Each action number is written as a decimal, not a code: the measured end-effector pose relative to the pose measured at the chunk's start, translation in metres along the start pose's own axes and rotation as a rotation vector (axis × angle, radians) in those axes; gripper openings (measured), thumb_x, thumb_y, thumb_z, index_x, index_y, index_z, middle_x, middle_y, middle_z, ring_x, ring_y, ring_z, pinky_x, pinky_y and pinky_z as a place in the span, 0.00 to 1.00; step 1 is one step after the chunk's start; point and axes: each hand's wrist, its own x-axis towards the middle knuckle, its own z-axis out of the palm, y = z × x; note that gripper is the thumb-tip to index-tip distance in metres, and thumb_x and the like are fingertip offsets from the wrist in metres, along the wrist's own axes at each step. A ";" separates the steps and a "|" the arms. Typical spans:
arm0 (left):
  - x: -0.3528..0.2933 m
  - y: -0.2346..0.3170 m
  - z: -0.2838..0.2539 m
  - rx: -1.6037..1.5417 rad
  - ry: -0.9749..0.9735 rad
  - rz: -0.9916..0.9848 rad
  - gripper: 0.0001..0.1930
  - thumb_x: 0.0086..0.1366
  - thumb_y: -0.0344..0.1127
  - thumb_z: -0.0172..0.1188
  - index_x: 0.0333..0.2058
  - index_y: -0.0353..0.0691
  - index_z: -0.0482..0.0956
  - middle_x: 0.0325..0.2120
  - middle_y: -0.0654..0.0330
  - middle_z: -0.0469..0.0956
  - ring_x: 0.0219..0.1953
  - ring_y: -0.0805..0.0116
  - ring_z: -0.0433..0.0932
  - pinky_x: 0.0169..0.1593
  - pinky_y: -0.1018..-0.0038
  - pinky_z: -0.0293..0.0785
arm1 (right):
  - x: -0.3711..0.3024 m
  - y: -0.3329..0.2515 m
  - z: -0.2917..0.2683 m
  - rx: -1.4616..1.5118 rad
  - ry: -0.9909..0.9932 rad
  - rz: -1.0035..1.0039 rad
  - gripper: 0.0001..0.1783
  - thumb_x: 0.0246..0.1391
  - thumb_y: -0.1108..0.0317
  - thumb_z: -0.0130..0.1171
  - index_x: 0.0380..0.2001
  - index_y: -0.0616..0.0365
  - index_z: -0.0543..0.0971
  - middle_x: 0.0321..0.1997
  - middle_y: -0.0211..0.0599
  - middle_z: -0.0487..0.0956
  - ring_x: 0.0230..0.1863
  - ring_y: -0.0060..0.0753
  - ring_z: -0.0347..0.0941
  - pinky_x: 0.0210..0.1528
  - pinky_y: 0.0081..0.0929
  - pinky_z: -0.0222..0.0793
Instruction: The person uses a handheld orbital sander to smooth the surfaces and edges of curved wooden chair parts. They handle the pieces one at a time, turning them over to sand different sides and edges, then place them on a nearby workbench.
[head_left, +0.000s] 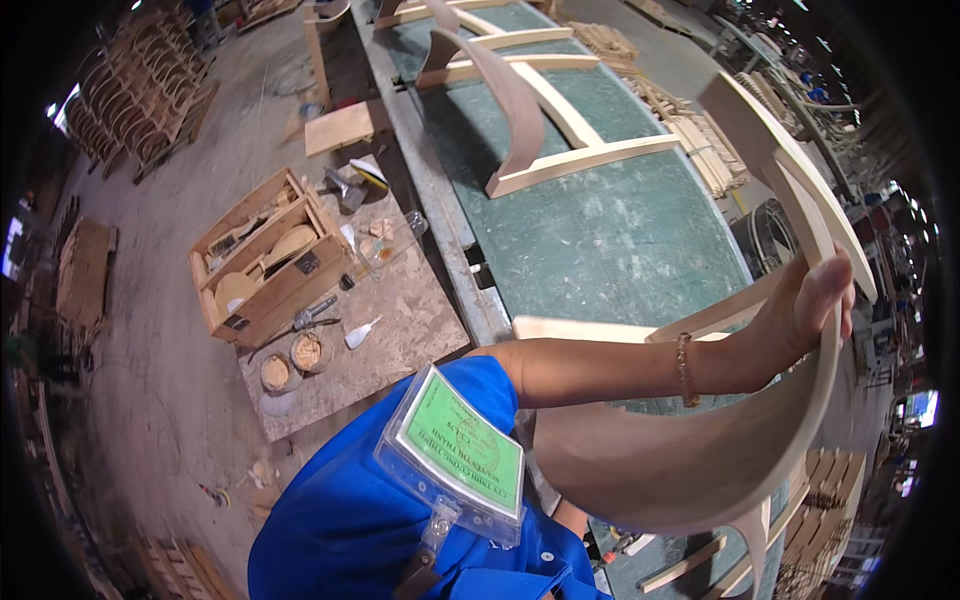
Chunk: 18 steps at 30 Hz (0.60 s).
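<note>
Curving broadly above the green tabletop (610, 240), the bent-wood chair frame (690, 465) is grasped at its pale edge by the left hand (802, 312); whether it is also supported from beneath cannot be told. The right hand is hidden, its grip unknown. The frame is judged stiff, fairly light but bulky, with a smooth, possibly slippery face, so it is best held by opposite edges. Farther along, similar curved frames (512, 105) are laid out.

The curved wooden panel (680, 470) at four o'clock is greyish brown, cream-edged. Toward one, the tabletop (610, 240) is dark green with pale scuffs. The shirt (340, 510) at seven is plain royal blue, its badge (465, 450) green bordered white; the toolbox (285, 300) at nine, honey-tan.
</note>
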 end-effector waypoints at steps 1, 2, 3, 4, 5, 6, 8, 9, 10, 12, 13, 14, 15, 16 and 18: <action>0.003 -0.007 0.006 0.260 0.093 0.204 0.33 0.65 0.65 0.52 0.46 0.38 0.60 0.31 0.59 0.68 0.32 0.73 0.71 0.38 0.75 0.72 | -0.005 -0.003 0.016 0.041 -0.046 0.022 0.22 0.59 0.54 0.58 0.43 0.63 0.71 0.30 0.41 0.74 0.27 0.30 0.71 0.32 0.24 0.72; 0.009 -0.015 0.014 0.522 0.186 0.416 0.34 0.64 0.67 0.50 0.47 0.37 0.60 0.32 0.58 0.67 0.33 0.73 0.71 0.38 0.75 0.73 | -0.004 -0.001 0.026 0.080 -0.096 0.051 0.22 0.59 0.54 0.58 0.43 0.63 0.71 0.30 0.42 0.74 0.27 0.30 0.71 0.32 0.24 0.72; 0.006 -0.013 0.040 0.402 0.168 0.247 0.36 0.64 0.69 0.48 0.46 0.37 0.60 0.33 0.58 0.65 0.34 0.73 0.69 0.40 0.75 0.71 | -0.011 -0.016 0.019 0.133 -0.066 0.011 0.22 0.59 0.54 0.58 0.43 0.63 0.71 0.30 0.42 0.74 0.28 0.30 0.70 0.32 0.24 0.73; -0.001 -0.001 0.059 0.315 0.182 0.105 0.37 0.63 0.71 0.47 0.46 0.36 0.59 0.33 0.58 0.63 0.35 0.73 0.67 0.42 0.75 0.70 | -0.020 -0.025 0.015 0.165 -0.071 -0.003 0.23 0.59 0.53 0.59 0.43 0.64 0.71 0.30 0.42 0.74 0.28 0.30 0.70 0.32 0.25 0.73; -0.003 -0.003 0.077 0.400 0.221 0.192 0.38 0.63 0.71 0.47 0.46 0.36 0.59 0.33 0.59 0.62 0.36 0.73 0.65 0.44 0.74 0.68 | -0.030 -0.030 0.011 0.197 -0.078 -0.011 0.23 0.58 0.53 0.59 0.43 0.64 0.71 0.30 0.42 0.74 0.28 0.30 0.70 0.32 0.25 0.73; -0.008 -0.001 0.090 0.495 0.287 0.294 0.38 0.63 0.72 0.47 0.46 0.35 0.59 0.33 0.60 0.61 0.36 0.73 0.64 0.45 0.74 0.67 | -0.040 -0.026 0.005 0.224 -0.093 0.008 0.24 0.58 0.52 0.59 0.43 0.64 0.71 0.30 0.42 0.73 0.28 0.31 0.70 0.32 0.25 0.73; -0.022 0.009 0.101 0.393 0.174 0.165 0.42 0.66 0.63 0.51 0.56 0.28 0.47 0.46 0.49 0.57 0.47 0.65 0.60 0.55 0.69 0.61 | -0.065 -0.013 -0.011 0.253 -0.126 0.031 0.24 0.58 0.52 0.59 0.43 0.64 0.71 0.31 0.43 0.73 0.28 0.31 0.70 0.33 0.25 0.73; -0.031 0.018 0.108 0.438 0.220 0.218 0.44 0.66 0.63 0.51 0.57 0.27 0.45 0.48 0.47 0.57 0.50 0.63 0.60 0.56 0.69 0.60 | -0.077 0.002 -0.006 0.263 -0.184 0.097 0.25 0.58 0.51 0.59 0.43 0.64 0.71 0.31 0.43 0.73 0.28 0.31 0.70 0.33 0.25 0.73; -0.034 0.018 0.122 0.446 0.245 0.256 0.46 0.65 0.63 0.52 0.59 0.26 0.42 0.51 0.44 0.56 0.53 0.62 0.60 0.58 0.69 0.59 | -0.090 0.007 -0.009 0.278 -0.205 0.124 0.25 0.58 0.51 0.59 0.43 0.64 0.71 0.31 0.43 0.73 0.29 0.32 0.70 0.33 0.25 0.73; -0.043 0.026 0.150 0.395 0.222 0.239 0.47 0.65 0.63 0.52 0.60 0.25 0.42 0.59 0.40 0.51 0.63 0.55 0.55 0.63 0.71 0.56 | -0.111 0.016 -0.015 0.309 -0.249 0.182 0.26 0.58 0.50 0.60 0.43 0.65 0.71 0.31 0.44 0.73 0.29 0.32 0.70 0.33 0.26 0.73; -0.046 0.034 0.166 0.437 0.301 0.254 0.46 0.65 0.63 0.52 0.60 0.24 0.44 0.59 0.41 0.52 0.62 0.54 0.56 0.64 0.68 0.56 | -0.119 0.019 -0.018 0.327 -0.270 0.212 0.26 0.57 0.50 0.60 0.43 0.65 0.71 0.31 0.44 0.73 0.29 0.32 0.70 0.33 0.26 0.73; -0.052 0.040 0.184 0.489 0.320 0.278 0.46 0.65 0.62 0.53 0.59 0.25 0.45 0.59 0.41 0.53 0.62 0.54 0.57 0.64 0.68 0.56 | -0.127 0.024 -0.011 0.363 -0.316 0.268 0.27 0.57 0.49 0.60 0.43 0.65 0.71 0.32 0.44 0.73 0.29 0.33 0.70 0.33 0.26 0.73; -0.063 0.048 0.194 0.539 0.339 0.312 0.45 0.65 0.62 0.53 0.59 0.25 0.46 0.59 0.42 0.53 0.62 0.54 0.57 0.63 0.68 0.57 | -0.134 0.031 -0.007 0.401 -0.359 0.342 0.27 0.57 0.49 0.60 0.43 0.65 0.71 0.32 0.44 0.73 0.29 0.33 0.70 0.33 0.26 0.73; -0.073 0.065 0.210 0.548 0.330 0.349 0.45 0.64 0.62 0.54 0.59 0.26 0.47 0.58 0.42 0.54 0.61 0.54 0.58 0.63 0.67 0.57 | -0.136 0.032 -0.004 0.422 -0.406 0.394 0.28 0.57 0.49 0.60 0.43 0.65 0.71 0.32 0.44 0.73 0.29 0.33 0.70 0.34 0.26 0.74; -0.095 0.095 0.234 0.549 0.312 0.403 0.43 0.64 0.61 0.55 0.58 0.27 0.48 0.58 0.43 0.56 0.60 0.54 0.59 0.62 0.67 0.58 | -0.133 0.019 0.000 0.462 -0.508 0.501 0.28 0.57 0.48 0.60 0.43 0.65 0.71 0.32 0.45 0.72 0.30 0.34 0.70 0.34 0.27 0.74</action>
